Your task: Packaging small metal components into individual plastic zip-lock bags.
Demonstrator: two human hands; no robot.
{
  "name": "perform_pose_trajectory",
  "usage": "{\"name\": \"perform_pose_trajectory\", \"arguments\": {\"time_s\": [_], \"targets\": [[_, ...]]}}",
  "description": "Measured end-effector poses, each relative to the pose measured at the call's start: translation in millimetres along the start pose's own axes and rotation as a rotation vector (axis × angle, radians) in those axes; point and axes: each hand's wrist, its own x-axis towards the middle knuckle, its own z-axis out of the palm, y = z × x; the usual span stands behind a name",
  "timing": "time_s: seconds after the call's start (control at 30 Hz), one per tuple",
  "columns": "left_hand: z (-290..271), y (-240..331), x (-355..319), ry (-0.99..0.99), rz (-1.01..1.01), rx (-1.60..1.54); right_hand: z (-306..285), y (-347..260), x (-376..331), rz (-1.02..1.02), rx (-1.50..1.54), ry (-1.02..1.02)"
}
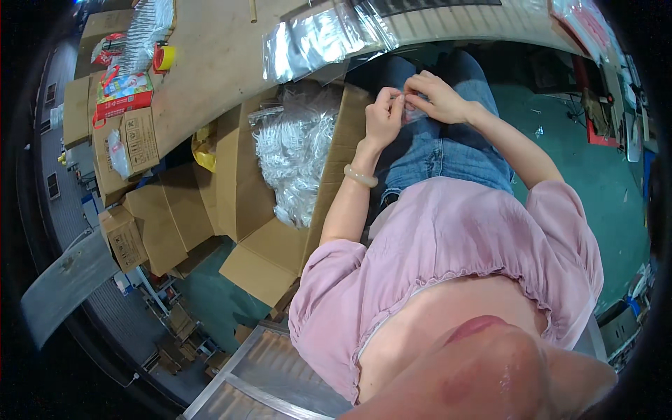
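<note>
Over my lap, my left hand (384, 117) and my right hand (435, 98) meet, fingertips close together. Both are closed in a pinch around a small clear, slightly pinkish plastic piece (414, 112), which looks like a little bag; the fingers cover most of it. A pale bangle (360, 176) circles my left wrist. Beside my left forearm stands an open cardboard box (334, 150) filled with many clear plastic packets (295, 150). Ahead of my hands, a stack of shiny clear plastic bags (318, 45) lies at the table edge.
The brown table (210, 52) curves across the far side. On its left are a tape roll (164, 57), a red box (124, 96) and a heap of clear packets (148, 31). More cardboard boxes (157, 220) stand at the left. Pink-red bags (582, 26) lie far right above the green floor (570, 189).
</note>
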Motion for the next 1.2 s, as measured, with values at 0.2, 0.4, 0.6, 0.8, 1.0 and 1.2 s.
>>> {"name": "perform_pose_trajectory", "arguments": {"time_s": [0.2,0.4,0.6,0.8,1.0,1.2], "targets": [[-22.3,9.5,-13.3,0.08,0.043,0.108,-3.5,-4.0,-0.6,-0.002,0.096,-0.022],[-108.0,33.3,-55.4,0.445,-0.008,0.177,-24.3,22.9,-27.7,0.167,0.121,0.031],[-176.0,58.4,-42.6,0.707,0.116,1.023,-28.4,33.4,-43.3,0.323,0.29,0.126],[-34.5,56.7,67.1,0.208,0.543,1.071,-13.3,24.0,-10.2,0.369,0.417,0.261],[-4.3,22.5,90.0,0.153,0.954,0.845,-46.0,30.0,-13.9,0.6,0.812,0.31],[16.9,32.6,71.1,0.025,1.158,0.765,-52.7,38.9,-12.8,0.598,0.931,0.208]]}}
